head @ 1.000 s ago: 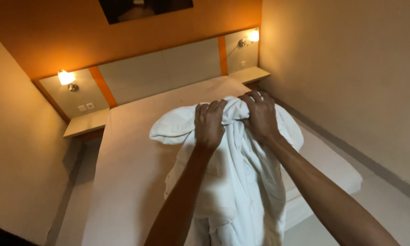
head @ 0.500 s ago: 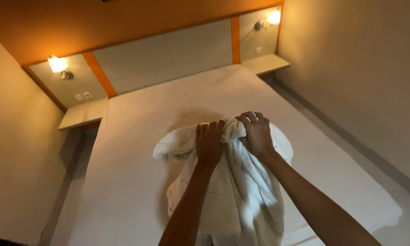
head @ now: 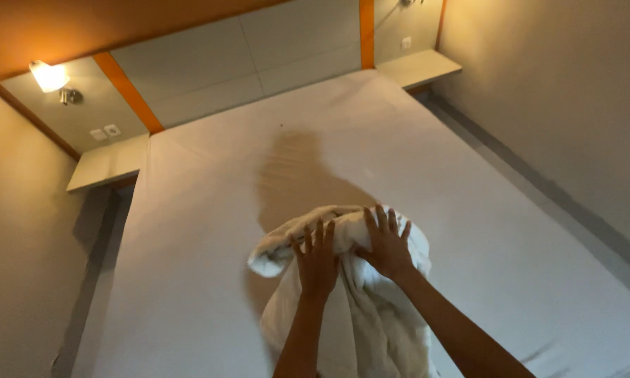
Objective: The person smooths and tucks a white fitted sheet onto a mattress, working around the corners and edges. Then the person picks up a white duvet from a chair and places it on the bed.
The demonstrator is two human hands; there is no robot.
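Observation:
A bunched white duvet [head: 357, 308] lies crumpled on the near part of a wide bed with a white sheet [head: 210, 231]. My left hand [head: 317, 259] rests flat on top of the bundle with its fingers spread. Beside it, my right hand [head: 386, 243] also presses on the bundle, fingers fanned out. Neither hand is closed around the fabric. The duvet's lower part runs out of the frame under my arms.
A pale headboard with orange strips [head: 245, 63] spans the far wall. Low shelves sit at the bed's left corner [head: 108, 162] and right corner [head: 418, 66]. A lit wall lamp [head: 50, 77] glows at left. A wall [head: 581, 105] runs close along the bed's right side.
My hands have come down with the bundle onto the bed and have let go of their grip, fingers now spread. The view has tipped down toward the mattress.

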